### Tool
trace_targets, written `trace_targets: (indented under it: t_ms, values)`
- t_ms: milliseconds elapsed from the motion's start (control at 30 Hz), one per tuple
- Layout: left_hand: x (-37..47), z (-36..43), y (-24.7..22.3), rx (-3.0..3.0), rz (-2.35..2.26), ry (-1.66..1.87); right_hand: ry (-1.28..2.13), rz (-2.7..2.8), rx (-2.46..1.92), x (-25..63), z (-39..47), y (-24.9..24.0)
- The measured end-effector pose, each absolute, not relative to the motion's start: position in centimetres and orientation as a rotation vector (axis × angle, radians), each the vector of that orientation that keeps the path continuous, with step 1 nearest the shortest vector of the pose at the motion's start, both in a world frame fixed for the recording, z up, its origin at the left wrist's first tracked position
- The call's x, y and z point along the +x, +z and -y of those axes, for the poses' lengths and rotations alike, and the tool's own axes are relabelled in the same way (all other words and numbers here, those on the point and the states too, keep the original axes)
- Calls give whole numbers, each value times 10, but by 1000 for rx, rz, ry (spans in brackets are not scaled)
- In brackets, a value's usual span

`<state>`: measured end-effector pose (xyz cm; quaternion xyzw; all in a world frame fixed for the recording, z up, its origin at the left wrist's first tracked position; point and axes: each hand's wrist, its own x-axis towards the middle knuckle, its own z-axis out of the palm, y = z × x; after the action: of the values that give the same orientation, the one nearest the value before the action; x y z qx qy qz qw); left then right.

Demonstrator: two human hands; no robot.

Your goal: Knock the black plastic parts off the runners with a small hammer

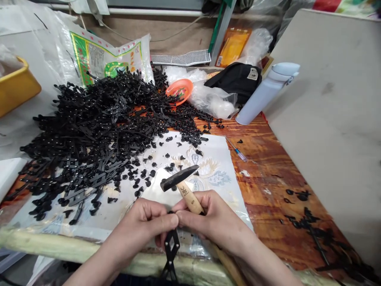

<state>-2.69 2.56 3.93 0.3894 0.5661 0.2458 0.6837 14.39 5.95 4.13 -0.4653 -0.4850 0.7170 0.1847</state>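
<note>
My left hand (145, 222) is closed, thumb and forefinger pinching the top of a black scissor-like linkage (172, 244) that hangs down in crossed, riveted links. My right hand (212, 218) is closed around the wooden handle of a hammer (188, 197), whose dark metal head points away from me. The right thumb and fingertips also meet the left ones at the top of the linkage; what they touch there is mostly hidden. Just beyond both hands, small black round-headed pieces (139, 184) lie scattered on the pale patterned sheet (218, 167).
A large heap of black linkages (101, 119) covers the table's left and back. An orange plate (180, 90) leans in it. At the right stand a pale blue bottle (264, 97) and a grey panel (330, 99). A thin screwdriver (239, 154) and black scraps (315, 234) lie on the wood.
</note>
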Motion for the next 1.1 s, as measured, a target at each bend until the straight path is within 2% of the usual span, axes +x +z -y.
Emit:
trace_targets:
  t_ms: [267, 400, 467, 667, 900, 1100]
  values:
    - [-25, -8, 26, 555, -1238, 768, 2039, 1161, -1293, 142, -61, 24]
    - [-23, -1, 25, 469, -1278, 859, 2063, 1251, -1243, 142, -68, 25]
    - [-23, -1, 24, 428, -1327, 899, 1975, 1359, -1309, 140, -74, 24]
    - [-22, -8, 21, 399, -1468, 972, 1304, 1839, -1525, 126, -88, 5]
    - [-24, -13, 17, 403, -1444, 1020, 1231, 1929, -1488, 116, -81, -5]
    - [-26, -14, 16, 375, -1496, 979, 1289, 1844, -1430, 134, -81, 11]
